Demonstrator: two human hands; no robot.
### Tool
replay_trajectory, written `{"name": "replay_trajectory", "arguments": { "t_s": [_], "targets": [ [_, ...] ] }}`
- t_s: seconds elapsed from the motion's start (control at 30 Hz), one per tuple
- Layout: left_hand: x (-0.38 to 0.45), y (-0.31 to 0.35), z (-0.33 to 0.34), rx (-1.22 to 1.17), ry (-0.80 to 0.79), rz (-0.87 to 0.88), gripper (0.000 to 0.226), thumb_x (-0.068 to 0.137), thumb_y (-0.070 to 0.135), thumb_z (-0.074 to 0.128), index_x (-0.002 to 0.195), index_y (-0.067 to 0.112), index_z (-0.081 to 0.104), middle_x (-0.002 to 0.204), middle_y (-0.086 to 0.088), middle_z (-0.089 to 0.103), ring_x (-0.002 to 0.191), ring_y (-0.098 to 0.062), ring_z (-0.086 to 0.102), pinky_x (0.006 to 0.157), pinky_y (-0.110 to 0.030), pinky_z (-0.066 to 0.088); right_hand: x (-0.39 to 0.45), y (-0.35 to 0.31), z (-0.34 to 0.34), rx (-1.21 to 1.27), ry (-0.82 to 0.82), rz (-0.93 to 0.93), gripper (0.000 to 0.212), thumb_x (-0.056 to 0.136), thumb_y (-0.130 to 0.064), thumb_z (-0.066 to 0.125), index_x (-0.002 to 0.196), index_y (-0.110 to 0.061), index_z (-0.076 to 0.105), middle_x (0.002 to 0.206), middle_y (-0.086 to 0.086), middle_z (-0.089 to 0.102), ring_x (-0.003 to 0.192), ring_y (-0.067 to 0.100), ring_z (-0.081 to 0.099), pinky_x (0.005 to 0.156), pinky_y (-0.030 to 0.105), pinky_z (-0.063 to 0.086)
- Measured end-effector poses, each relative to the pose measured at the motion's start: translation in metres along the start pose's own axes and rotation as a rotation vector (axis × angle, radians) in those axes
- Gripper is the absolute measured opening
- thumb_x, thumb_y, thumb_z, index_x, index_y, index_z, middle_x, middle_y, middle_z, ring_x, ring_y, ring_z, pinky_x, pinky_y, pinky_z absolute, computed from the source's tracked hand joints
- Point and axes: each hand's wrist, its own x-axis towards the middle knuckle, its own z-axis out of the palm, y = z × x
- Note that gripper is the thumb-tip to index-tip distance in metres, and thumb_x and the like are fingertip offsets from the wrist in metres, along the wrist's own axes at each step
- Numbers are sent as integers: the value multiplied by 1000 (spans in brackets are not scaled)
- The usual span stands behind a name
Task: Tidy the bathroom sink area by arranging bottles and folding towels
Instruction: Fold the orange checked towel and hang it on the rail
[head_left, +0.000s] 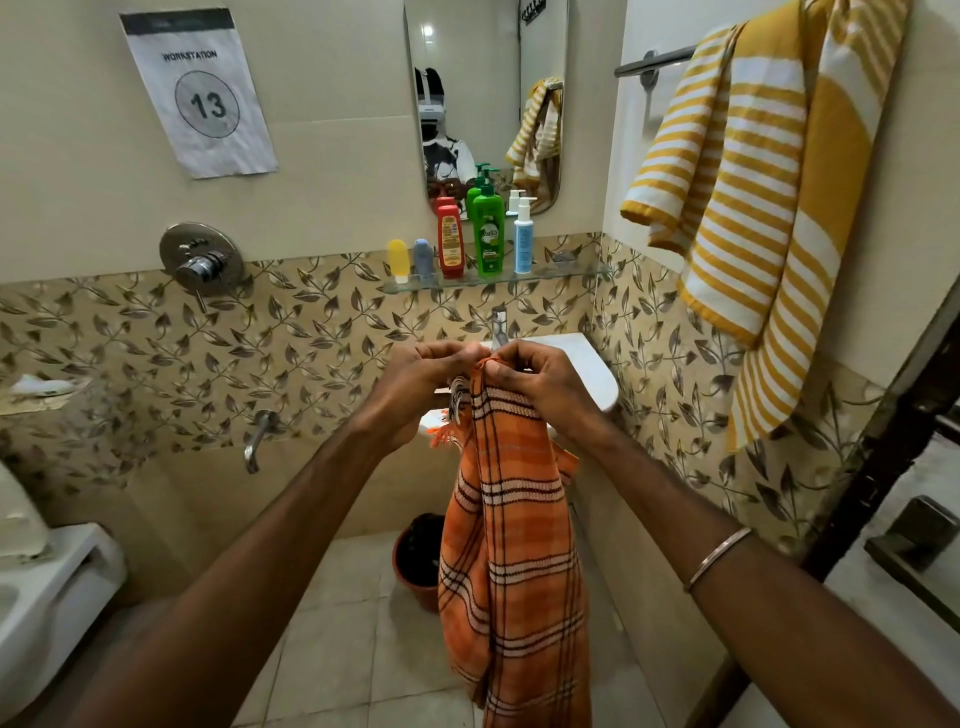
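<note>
**Orange towel held up over the sink**

Orange towel (511, 530) hanging long in front of the sink (587, 364), top edge bunched and lifted to faucet height. Left hand (415, 387) pinching the top corner, fingers curled tight on the cloth. Right hand (540, 384) just beside it, pinching the same edge, thumb and fingertips closed on the fabric. Hands almost touching. Fringe (454, 400) poking out below the left hand. Bangle (719, 558) on the right forearm.

Behind, faucet (498, 325) upright at the sink's back. Above that, glass shelf (571, 273) with five bottles in a row: yellow (398, 260), grey (423, 258), red (450, 240), green (488, 231), white (523, 236). Mirror (467, 78) over the shelf. Striped yellow towel (753, 208) draped over the rail (654, 60), right wall. Bucket (418, 566) on the floor behind the orange towel. Sign (200, 93) reading 13 on the left wall.
</note>
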Motion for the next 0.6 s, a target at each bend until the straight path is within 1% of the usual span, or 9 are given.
{"name": "replay_trajectory", "arguments": {
  "t_s": [0.03,0.07,0.1,0.2,0.3,0.4,0.47,0.53,0.6],
  "targets": [
    [-1,0,0,-18,-15,-5,37,89,32,64,112,3,72,106,-10,74,95,-23,72,78,-38,61,0,0,0,10,15,8,8,92,-21,70,96,-14,71,96,8,72,90,18,71,81,31,58],
    [-2,0,1,-17,-21,3,40,86,33,66,113,2,71,108,-11,73,98,-24,72,79,-40,61,0,0,1,16,30,17,10,92,-21,70,97,-13,71,97,9,73,91,20,71,81,32,59],
    [-3,-1,2,6,-13,26,39,84,28,70,113,1,70,108,-13,73,97,-25,72,79,-39,61,0,0,1,18,42,22,12,91,-22,71,98,-12,71,98,10,73,92,22,72,82,34,60],
    [-5,-2,7,72,24,107,31,81,8,75,110,-2,70,101,-13,74,89,-20,74,71,-27,59,-1,-3,1,15,66,29,18,90,-24,73,99,-9,71,98,12,73,92,26,72,80,36,61],
    [-3,-1,9,120,46,168,23,86,4,69,107,-4,70,99,-14,73,87,-18,73,70,-24,57,-6,-6,2,37,65,34,23,88,-25,75,101,-6,71,97,12,74,90,23,73,74,30,60],
    [-2,1,8,188,47,223,16,90,1,63,103,-4,71,95,-13,73,85,-17,73,70,-24,57,-8,-7,-5,68,19,69,18,88,-24,74,97,-9,71,89,3,74,82,15,73,65,21,55],
    [-1,3,6,214,45,251,13,91,-1,61,99,-1,72,93,-12,73,84,-17,72,70,-23,57,-9,-7,-13,33,-27,91,14,86,-26,76,91,-13,72,83,-3,72,76,10,70,62,21,54],
    [0,5,3,236,45,272,14,92,-1,60,97,2,72,93,-11,72,84,-17,72,71,-24,57,-9,-4,-18,-23,-59,99,19,83,-31,78,90,-14,72,80,-4,72,71,10,69,58,23,54],
    [1,8,0,254,44,275,14,92,-1,60,96,6,72,94,-12,71,86,-18,71,74,-27,59,-10,-1,-23,-25,-88,109,28,80,-33,78,96,-11,72,82,-2,73,72,12,71,56,24,55]
  ]
}}
